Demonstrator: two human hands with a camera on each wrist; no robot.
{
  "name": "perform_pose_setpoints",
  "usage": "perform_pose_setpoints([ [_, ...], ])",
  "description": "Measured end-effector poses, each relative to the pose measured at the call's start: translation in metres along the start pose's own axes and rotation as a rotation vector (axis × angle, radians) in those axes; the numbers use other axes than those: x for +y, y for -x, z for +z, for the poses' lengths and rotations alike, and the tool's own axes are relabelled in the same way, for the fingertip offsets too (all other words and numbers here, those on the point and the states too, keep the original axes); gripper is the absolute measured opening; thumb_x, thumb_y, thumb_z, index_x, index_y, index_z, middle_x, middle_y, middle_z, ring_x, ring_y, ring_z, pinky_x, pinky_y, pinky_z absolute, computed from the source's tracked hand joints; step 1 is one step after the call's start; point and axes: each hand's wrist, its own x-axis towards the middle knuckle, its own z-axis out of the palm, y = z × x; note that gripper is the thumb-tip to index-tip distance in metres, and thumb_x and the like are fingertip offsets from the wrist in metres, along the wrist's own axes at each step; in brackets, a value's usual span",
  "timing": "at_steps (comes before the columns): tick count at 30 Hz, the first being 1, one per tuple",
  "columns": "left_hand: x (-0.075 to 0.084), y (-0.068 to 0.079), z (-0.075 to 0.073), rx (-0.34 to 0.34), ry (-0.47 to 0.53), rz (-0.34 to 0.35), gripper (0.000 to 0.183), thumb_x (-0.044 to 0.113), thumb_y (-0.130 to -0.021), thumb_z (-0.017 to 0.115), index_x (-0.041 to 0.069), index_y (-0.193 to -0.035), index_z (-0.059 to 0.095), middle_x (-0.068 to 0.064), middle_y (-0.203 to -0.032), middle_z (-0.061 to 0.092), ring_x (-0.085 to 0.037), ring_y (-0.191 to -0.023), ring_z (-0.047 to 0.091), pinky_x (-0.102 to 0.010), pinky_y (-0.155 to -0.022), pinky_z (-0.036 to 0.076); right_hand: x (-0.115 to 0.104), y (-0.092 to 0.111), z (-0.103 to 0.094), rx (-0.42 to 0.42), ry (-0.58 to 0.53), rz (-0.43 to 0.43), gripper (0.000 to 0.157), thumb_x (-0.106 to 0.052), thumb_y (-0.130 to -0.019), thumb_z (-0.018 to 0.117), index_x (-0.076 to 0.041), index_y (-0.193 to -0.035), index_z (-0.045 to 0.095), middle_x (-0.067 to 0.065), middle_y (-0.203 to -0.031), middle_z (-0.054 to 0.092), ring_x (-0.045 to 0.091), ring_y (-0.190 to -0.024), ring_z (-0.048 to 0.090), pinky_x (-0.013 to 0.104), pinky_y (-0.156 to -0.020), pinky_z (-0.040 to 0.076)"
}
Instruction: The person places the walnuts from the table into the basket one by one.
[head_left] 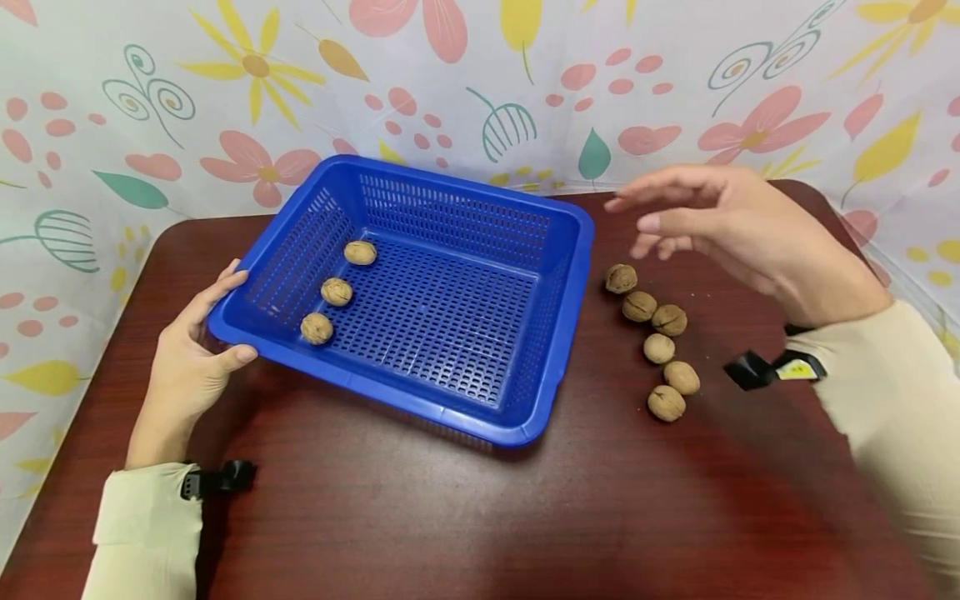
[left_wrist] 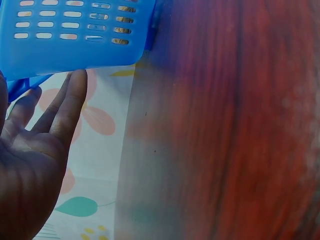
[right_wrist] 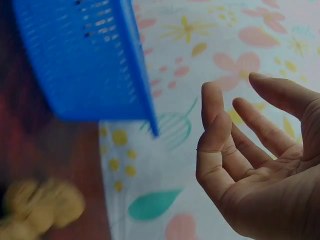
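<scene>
A blue plastic basket [head_left: 420, 275] with slotted walls is on the table, its left corner held by my left hand [head_left: 187, 358]. The thumb is at the front rim and the fingers at the left side; in the left wrist view, fingertips [left_wrist: 79, 80] touch the basket's underside edge. Three walnuts [head_left: 337, 292] lie in a row along the basket's left wall inside. My right hand [head_left: 735, 221] hovers past the basket's right end with loosely bent fingers and nothing in them. Below it, several walnuts [head_left: 666, 402] form an uneven line on the table.
The dark red-brown table [head_left: 450, 525] extends in front of the basket. Behind it hangs a white cloth [head_left: 480, 75] printed with flowers and leaves, close to the basket's far rim. Each sleeved wrist wears a strap with a small black device [head_left: 238, 475].
</scene>
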Motion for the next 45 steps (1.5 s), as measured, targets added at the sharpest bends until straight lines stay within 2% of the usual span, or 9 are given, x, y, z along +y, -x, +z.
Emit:
perform_pose_setpoints([
  [4, 0.000, 0.000, 0.000, -0.002, 0.000, 0.003, 0.079, 0.009, -0.077, 0.092, -0.001, -0.148, 0.057, -0.009, -0.167, 0.042, -0.015, -0.151, 0.045, -0.012, -0.106, 0.048, 0.025, 0.022, -0.011, 0.017, -0.073, -0.011, 0.036, 0.007, -0.100, 0.062, 0.000, -0.135, 0.066, 0.006, -0.124, 0.076, 0.020, -0.084, 0.077, 0.026, -0.066, 0.058],
  [9, -0.001, -0.001, 0.001, -0.002, -0.016, -0.002, 0.079, 0.008, -0.078, 0.092, 0.000, -0.148, 0.056, -0.009, -0.167, 0.042, -0.015, -0.151, 0.045, -0.012, -0.106, 0.047, 0.052, 0.045, -0.024, 0.071, -0.100, 0.038, 0.038, 0.008, -0.101, 0.060, -0.001, -0.138, 0.064, 0.004, -0.129, 0.074, 0.021, -0.085, 0.077, 0.026, -0.068, 0.058],
  [14, -0.001, 0.000, 0.000, 0.001, -0.010, 0.000, 0.079, 0.008, -0.078, 0.092, 0.000, -0.148, 0.057, -0.009, -0.167, 0.041, -0.015, -0.151, 0.045, -0.012, -0.106, 0.048, 0.073, 0.061, -0.035, 0.099, -0.138, 0.075, 0.038, 0.010, -0.101, 0.058, 0.000, -0.137, 0.064, 0.003, -0.130, 0.074, 0.022, -0.082, 0.078, 0.027, -0.068, 0.061],
  [21, -0.001, 0.000, -0.001, 0.003, -0.015, -0.002, 0.079, 0.008, -0.078, 0.092, 0.000, -0.148, 0.057, -0.008, -0.167, 0.042, -0.015, -0.149, 0.046, -0.012, -0.106, 0.048, 0.105, 0.077, -0.045, 0.086, -0.164, 0.117, 0.042, 0.014, -0.100, 0.055, -0.001, -0.138, 0.064, 0.003, -0.130, 0.075, 0.023, -0.081, 0.078, 0.029, -0.067, 0.062],
  [29, -0.001, 0.000, 0.000, 0.001, -0.012, -0.003, 0.079, 0.008, -0.078, 0.092, 0.000, -0.148, 0.056, -0.008, -0.167, 0.042, -0.014, -0.148, 0.048, -0.012, -0.105, 0.048, 0.126, 0.078, -0.046, 0.063, -0.123, 0.138, 0.044, 0.013, -0.100, 0.056, -0.004, -0.140, 0.063, 0.000, -0.122, 0.075, 0.021, -0.084, 0.077, 0.028, -0.061, 0.057],
  [36, -0.002, 0.000, -0.001, -0.003, -0.005, 0.004, 0.080, 0.009, -0.077, 0.093, -0.001, -0.148, 0.056, -0.009, -0.167, 0.041, -0.015, -0.148, 0.048, -0.013, -0.106, 0.048, 0.128, 0.072, -0.043, 0.073, -0.071, 0.190, 0.042, 0.010, -0.100, 0.060, -0.007, -0.138, 0.067, 0.000, -0.103, 0.077, 0.019, -0.080, 0.075, 0.028, -0.058, 0.053],
  [45, -0.002, 0.000, -0.001, 0.001, -0.016, -0.008, 0.079, 0.009, -0.078, 0.092, 0.000, -0.148, 0.057, -0.009, -0.168, 0.041, -0.014, -0.147, 0.048, -0.012, -0.105, 0.048, 0.127, 0.066, -0.038, 0.076, 0.035, 0.234, 0.039, 0.006, -0.098, 0.065, -0.013, -0.132, 0.071, 0.001, -0.087, 0.077, 0.016, -0.075, 0.071, 0.029, -0.057, 0.051],
])
